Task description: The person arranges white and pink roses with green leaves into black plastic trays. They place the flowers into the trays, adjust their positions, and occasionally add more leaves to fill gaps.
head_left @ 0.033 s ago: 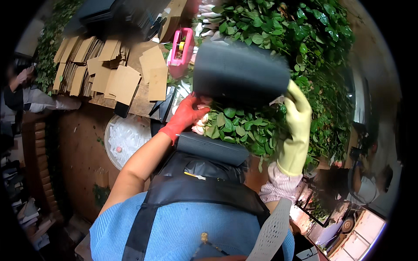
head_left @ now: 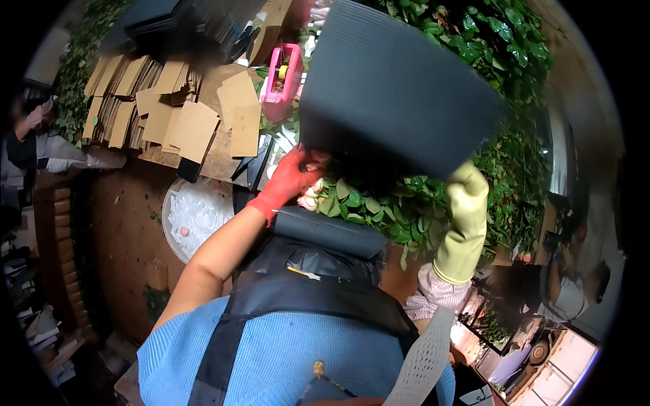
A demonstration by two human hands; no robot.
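Observation:
A large dark grey corrugated sheet [head_left: 399, 81] stands tilted over a bunch of pink roses [head_left: 310, 193] with green leaves [head_left: 369, 203]. At the sheet's lower right corner, my right hand [head_left: 467, 186] in a yellow rubber glove is closed on its edge. My left hand [head_left: 292, 177], gloved in red, is curled around the rose heads by the sheet's lower left corner; some fingertips are hidden among the flowers. Nearest my body, another strip of dark corrugated sheet [head_left: 332, 231] lies beneath the bunch.
Stacked cardboard pieces [head_left: 125, 98] and a pink tape dispenser [head_left: 282, 84] are on the table at left. Below the table's edge is a round tub [head_left: 196, 220] of white scraps. More leafy stems [head_left: 518, 135] fill the right side. Other people are at the far left and right.
The corrugated sheet has opened out from a rolled shape into a broad, raised panel. My right hand has moved slightly down and right with its corner; my left stays at the roses.

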